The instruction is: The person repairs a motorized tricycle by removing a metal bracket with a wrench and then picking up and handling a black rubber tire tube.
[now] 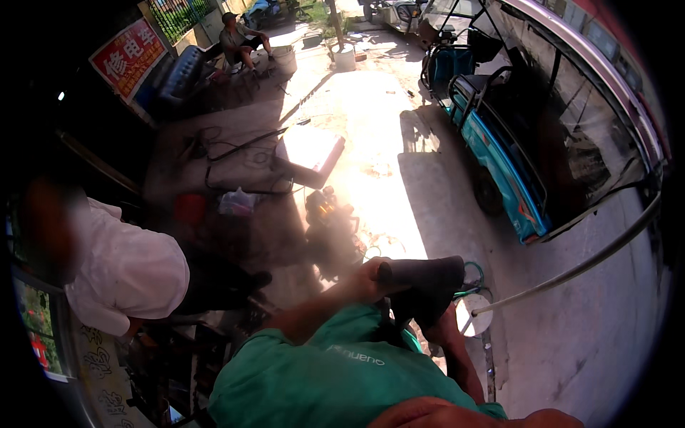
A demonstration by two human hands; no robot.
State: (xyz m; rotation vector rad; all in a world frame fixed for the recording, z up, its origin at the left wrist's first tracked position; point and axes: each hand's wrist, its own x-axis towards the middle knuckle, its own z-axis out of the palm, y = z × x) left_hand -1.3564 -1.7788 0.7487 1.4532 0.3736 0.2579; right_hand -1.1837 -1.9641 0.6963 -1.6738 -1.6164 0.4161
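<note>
In front of my green-shirted chest I hold a dark, bulky object point(428, 274) with a tube-like upper part and a wider part hanging below; its kind is not clear. My left hand point(369, 279) is closed round its left end. My right hand point(446, 327) is raised against its lower right side, its fingers mostly hidden behind it. Beyond my left hand, a dark mechanical part with yellow bits point(330, 217) lies on the ground, blurred by glare and shadow.
A person in a white shirt point(132, 264) bends close at my left. Ahead lies a pale boxy panel point(310, 150), near a plastic bag point(239, 202) and red bucket point(190, 208). A teal three-wheeler point(492, 160) stands right, beyond a pole point(564, 274) on a round white base point(474, 315).
</note>
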